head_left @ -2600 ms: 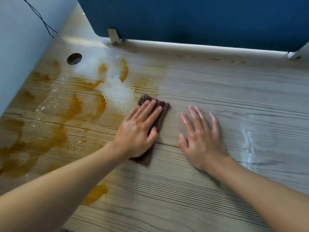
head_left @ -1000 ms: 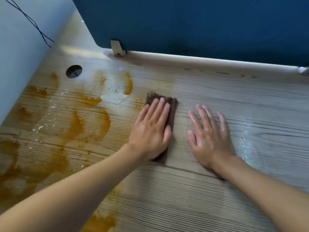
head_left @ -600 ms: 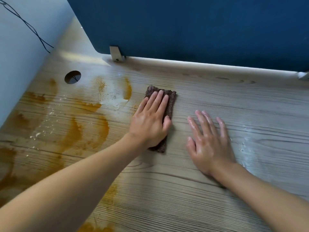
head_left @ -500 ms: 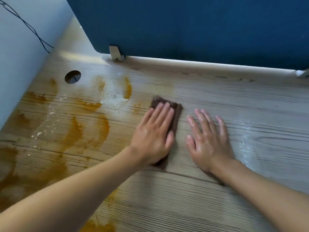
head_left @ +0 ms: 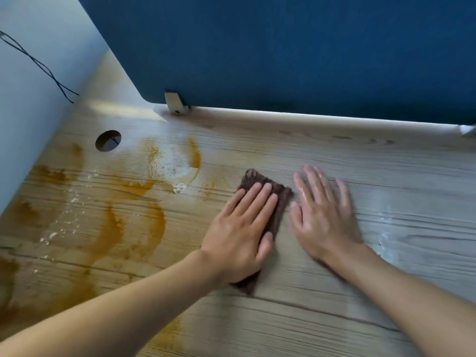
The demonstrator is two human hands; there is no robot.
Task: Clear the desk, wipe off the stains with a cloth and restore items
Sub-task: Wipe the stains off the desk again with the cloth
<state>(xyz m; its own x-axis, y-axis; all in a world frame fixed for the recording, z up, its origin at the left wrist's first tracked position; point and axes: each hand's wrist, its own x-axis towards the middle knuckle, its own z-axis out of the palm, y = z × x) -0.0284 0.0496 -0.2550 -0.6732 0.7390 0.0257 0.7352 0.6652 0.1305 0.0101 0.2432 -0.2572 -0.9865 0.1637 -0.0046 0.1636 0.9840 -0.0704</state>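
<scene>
The stains lie toward the surface's left edge from the cloth (lengthways front-to-back) under the nearer, flat-spread left hand; the right hand rests spread alongside.

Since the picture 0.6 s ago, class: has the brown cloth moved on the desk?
Yes. The cloth, pressed under the left hand, has slid nearer the person and slightly right, away from the curved orange stain.

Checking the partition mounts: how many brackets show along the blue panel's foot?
2: the left bracket at the blue panel's corner, the right bracket at the picture's right edge, partly cut off. Others may lie outside view.
</scene>
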